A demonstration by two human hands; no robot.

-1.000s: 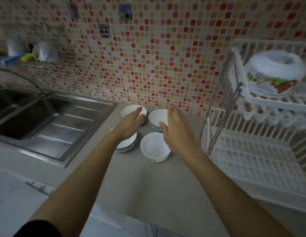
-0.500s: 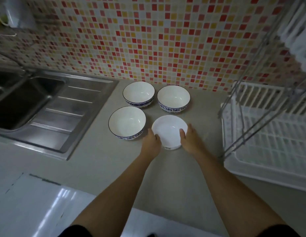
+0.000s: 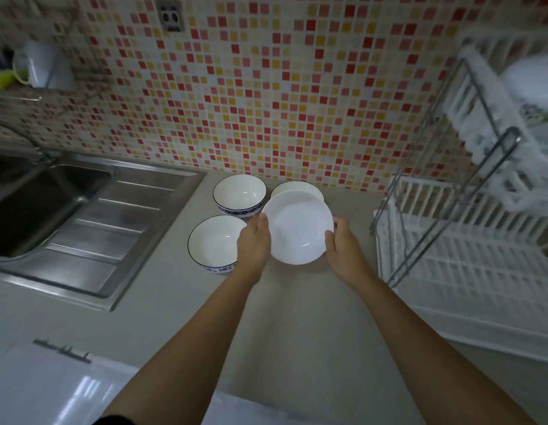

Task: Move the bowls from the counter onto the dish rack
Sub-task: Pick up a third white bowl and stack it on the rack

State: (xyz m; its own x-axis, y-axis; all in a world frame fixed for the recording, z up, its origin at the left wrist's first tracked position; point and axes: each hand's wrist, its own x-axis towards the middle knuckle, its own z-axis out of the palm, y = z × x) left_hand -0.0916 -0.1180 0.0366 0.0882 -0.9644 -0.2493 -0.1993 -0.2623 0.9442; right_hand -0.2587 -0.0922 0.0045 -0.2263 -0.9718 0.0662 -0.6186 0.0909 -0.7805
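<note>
A plain white bowl point(image 3: 298, 228) is held above the counter, my left hand point(image 3: 253, 243) on its left rim and my right hand point(image 3: 343, 245) on its right rim. Three blue-rimmed bowls stay on the counter: one near left point(image 3: 214, 242), one at the back point(image 3: 239, 196), and one behind the lifted bowl point(image 3: 294, 188), mostly hidden by it. The white two-tier dish rack point(image 3: 469, 265) stands to the right, its lower tray bare.
A steel sink with drainboard point(image 3: 92, 219) lies at the left. The rack's upper tier point(image 3: 518, 102) holds blurred white dishes. The mosaic tile wall point(image 3: 266, 87) runs behind. A glossy white surface point(image 3: 52, 391) sits at the lower left.
Both hands have closed on the plain white bowl and lifted it off the counter, up and a little toward the wall. It now covers most of the back right bowl.
</note>
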